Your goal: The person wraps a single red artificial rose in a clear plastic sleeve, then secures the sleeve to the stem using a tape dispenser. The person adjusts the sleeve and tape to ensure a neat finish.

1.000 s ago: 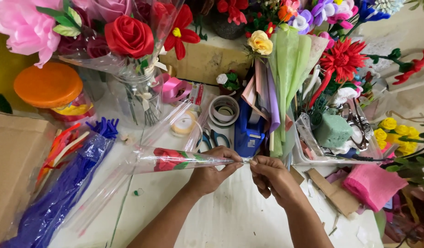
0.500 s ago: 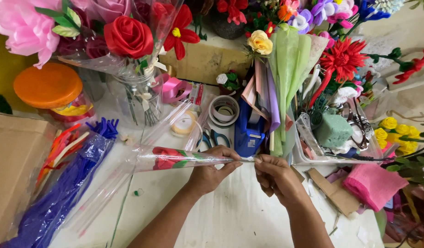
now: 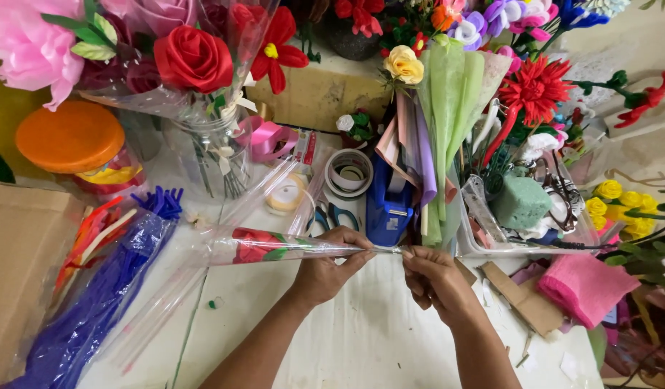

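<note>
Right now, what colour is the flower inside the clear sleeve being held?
Red, with green leaves: the flower in the clear sleeve shows best in the head view.

Two bare forearms, no sleeves, left hand (image 3: 324,272), right hand (image 3: 435,282)

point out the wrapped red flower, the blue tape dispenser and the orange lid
wrapped red flower (image 3: 255,245), head view, on the red bloom inside the clear sleeve
blue tape dispenser (image 3: 388,209), head view, on its blue body
orange lid (image 3: 69,135), head view, on the lid's flat top

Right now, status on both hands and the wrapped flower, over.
Left hand grips the clear cone's narrow end. Right hand pinches its tip. Red flower in clear wrap lies level above the white table. Blue tape dispenser just behind.
</note>
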